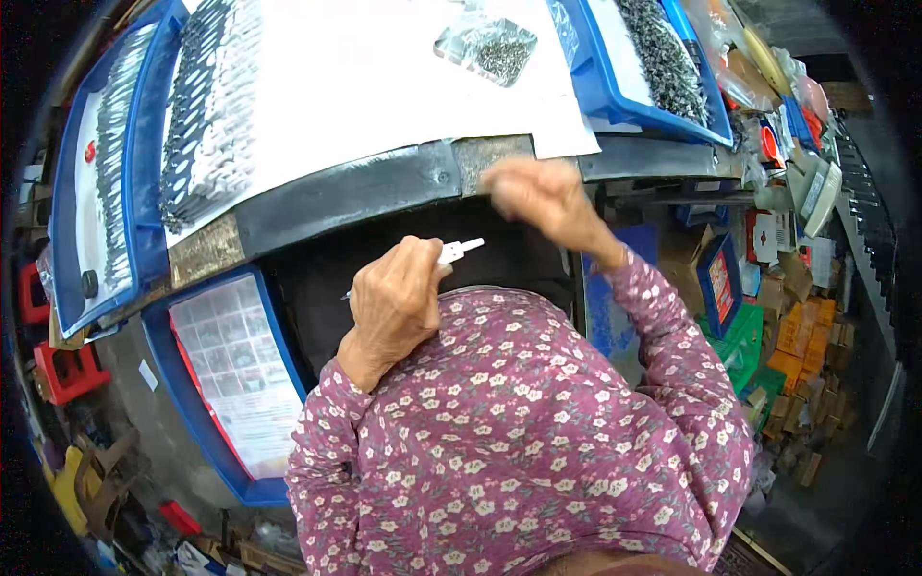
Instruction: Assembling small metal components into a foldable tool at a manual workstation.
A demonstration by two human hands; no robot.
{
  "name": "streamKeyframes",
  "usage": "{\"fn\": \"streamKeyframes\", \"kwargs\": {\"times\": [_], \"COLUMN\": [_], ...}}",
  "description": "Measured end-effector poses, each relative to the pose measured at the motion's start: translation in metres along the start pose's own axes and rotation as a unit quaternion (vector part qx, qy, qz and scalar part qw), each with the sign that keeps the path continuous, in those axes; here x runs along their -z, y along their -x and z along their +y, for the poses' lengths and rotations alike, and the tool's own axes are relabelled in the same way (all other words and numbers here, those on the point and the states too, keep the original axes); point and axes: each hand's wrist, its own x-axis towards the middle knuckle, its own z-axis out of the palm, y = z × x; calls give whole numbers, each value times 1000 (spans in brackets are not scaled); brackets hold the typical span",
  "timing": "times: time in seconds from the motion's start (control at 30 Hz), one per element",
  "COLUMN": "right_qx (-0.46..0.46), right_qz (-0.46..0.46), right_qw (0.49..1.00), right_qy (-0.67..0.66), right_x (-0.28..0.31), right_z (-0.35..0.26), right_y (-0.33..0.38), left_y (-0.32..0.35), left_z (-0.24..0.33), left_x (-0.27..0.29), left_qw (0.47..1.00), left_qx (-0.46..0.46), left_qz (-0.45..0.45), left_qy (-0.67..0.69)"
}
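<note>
Left hand (394, 305) is gripping a white part (461, 250), right hand (538, 195) is blurring, grasp unclear, while blue trays (144, 192) are holding rowed dark parts (206, 106).

Two hands (394, 302), three blue trays (154, 221)

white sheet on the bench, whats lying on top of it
On the white sheet lie rows of small dark metal parts at its left and a clear bag of tiny parts. Anything beneath the sheet is covered.
</note>
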Motion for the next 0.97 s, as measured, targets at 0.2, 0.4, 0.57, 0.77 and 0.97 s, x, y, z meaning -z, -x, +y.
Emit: {"fn": "streamKeyframes", "kwargs": {"times": [0.2,0.4,0.57,0.77,0.97], "right_qx": [30,123,134,165,29], "right_qz": [178,157,122,116,131], "right_qw": [965,930,908,880,934], "right_qy": [188,309,379,429,330], "right_x": [43,50,45,44,49], "right_z": [44,69,70,77,80], "right_y": [-60,-88,-99,-107,-102], "left_y": [-13,-26,-36,-45,-53], "left_z": [-6,-7,-12,-19,-25], "left_x": [7,18,25,27,25], "left_qw": [994,978,973,957,936], "left_qx": [71,152,169,198,227], "left_qz": [62,82,96,104,85], "left_qy": [50,113,125,183,254]}}
